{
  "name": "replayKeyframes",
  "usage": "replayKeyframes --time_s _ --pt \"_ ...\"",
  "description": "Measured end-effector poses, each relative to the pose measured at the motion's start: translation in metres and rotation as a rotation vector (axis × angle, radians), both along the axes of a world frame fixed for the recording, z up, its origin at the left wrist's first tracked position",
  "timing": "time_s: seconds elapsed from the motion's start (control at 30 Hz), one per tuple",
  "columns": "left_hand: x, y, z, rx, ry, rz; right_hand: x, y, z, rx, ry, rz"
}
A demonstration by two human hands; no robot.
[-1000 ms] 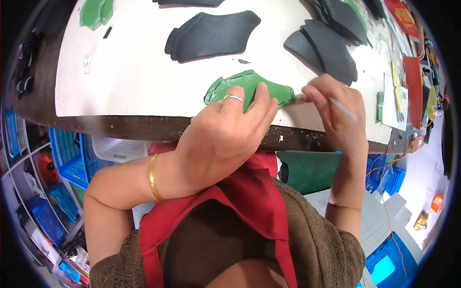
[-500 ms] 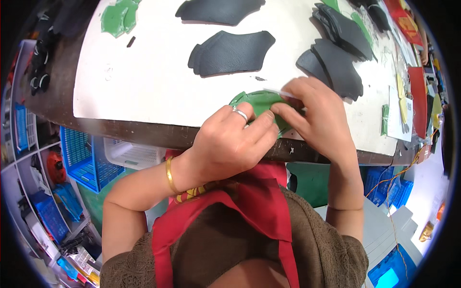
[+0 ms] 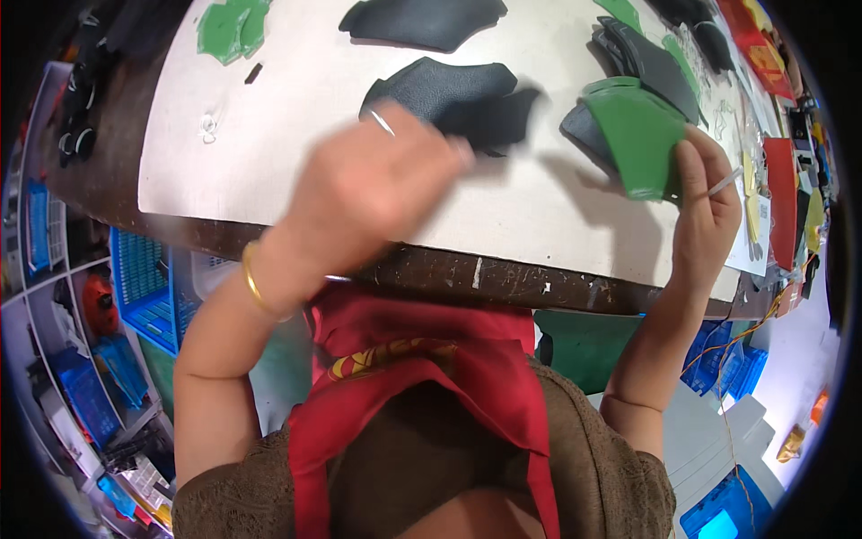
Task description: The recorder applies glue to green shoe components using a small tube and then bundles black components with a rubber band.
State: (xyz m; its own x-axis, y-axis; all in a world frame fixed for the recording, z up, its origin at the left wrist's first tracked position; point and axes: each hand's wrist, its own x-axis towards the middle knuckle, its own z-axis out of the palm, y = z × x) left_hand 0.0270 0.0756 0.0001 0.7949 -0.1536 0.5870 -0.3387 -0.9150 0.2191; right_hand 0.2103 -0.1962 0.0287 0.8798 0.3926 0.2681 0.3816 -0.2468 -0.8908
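Table (image 3: 521, 280) first: its dark front edge runs on the near side of both hands, and a white board (image 3: 193, 180) covers much of it beneath them. A red apron (image 3: 422, 395) hangs between the forearms, and a blue crate (image 3: 144, 292) stands low, left of the left forearm. From where I'm standing, the left hand (image 3: 368, 189) is a blur over the board, its fingertips apparently pinched on a dark piece (image 3: 498, 119) that juts out to their right. The right hand (image 3: 705, 207), well apart from it, is much sharper, thumb and fingers gripping the right edge of a green piece (image 3: 637, 135) raised over the board. Just beyond the left hand lies a dark stack (image 3: 440, 85), partly hidden by the dark piece; a dark pile (image 3: 651, 67) sits beyond the right hand. Farther past the left hand are green sheets (image 3: 233, 31). A gold bangle (image 3: 254, 277) circles the left wrist, a thin pale stick (image 3: 725, 181) pokes out rightward from the right hand, a ring (image 3: 383, 121) glints on a left finger, and a scrap (image 3: 254, 74) lies beyond that hand, to its left.
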Motion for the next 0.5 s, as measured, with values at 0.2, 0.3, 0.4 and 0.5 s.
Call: replayKeyframes --time_s 0.2,0.3,0.4,0.5 --pt "-0.038 -0.036 -0.011 -0.091 0.120 -0.098 -0.037 0.036 -0.006 -0.236 0.221 0.334" --pt "-0.044 -0.034 -0.022 -0.171 0.100 -0.063 -0.042 0.049 -0.008 -0.330 0.195 0.405" --pt "-0.047 -0.036 -0.025 -0.219 0.109 -0.052 -0.042 0.055 -0.014 -0.373 0.131 0.463" --pt "-0.047 -0.039 -0.025 -0.229 0.124 -0.042 -0.042 0.060 -0.015 -0.429 0.064 0.482"
